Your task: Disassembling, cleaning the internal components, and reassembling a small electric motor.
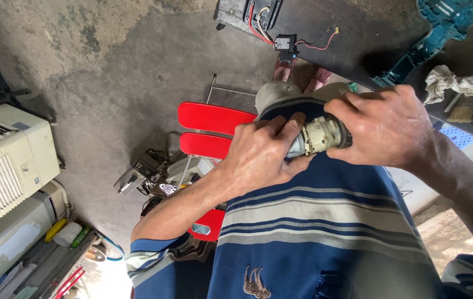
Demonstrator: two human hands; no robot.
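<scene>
A small cylindrical motor and gearbox unit [320,137], grey and pale metal, is held in front of my chest. My left hand [261,155] grips its near end, fingers wrapped over the top. My right hand [383,128] clasps the far, dark end from the right. Both hands hover over my blue shirt with grey stripes [314,227].
A dark workbench [358,33] holds a teal tool housing half [441,27], a switch with red and black wires [287,43], a rag [447,80]. A red chair [209,119] stands on the concrete floor [114,72]. White appliances [4,155] sit at left.
</scene>
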